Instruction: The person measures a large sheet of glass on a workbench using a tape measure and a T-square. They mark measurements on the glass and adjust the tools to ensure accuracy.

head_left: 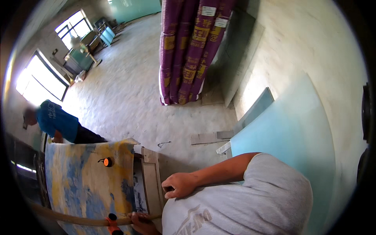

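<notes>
My left hand (143, 224) is at the lower edge, its fingers closed round a long, thin wooden strip (80, 220). The strip lies across the near part of a table covered with a worn blue, yellow and beige sheet (88, 180). An orange and black tool (113, 225) sits against the strip, just left of this hand; its kind is unclear. My right hand (179, 185) is held in front of my grey shirt, right of the table, with its fingers curled in. A dark spot shows inside its curl, but I cannot make out what it is.
An orange, round tape-measure-like thing (107, 161) lies on the sheet. A person in a blue shirt (58, 119) stands beyond the table's far left. Tall purple wrapped packs (184, 58) stand ahead. Large glass panes (290, 129) lean against the right wall; flat strips (205, 138) lie near them.
</notes>
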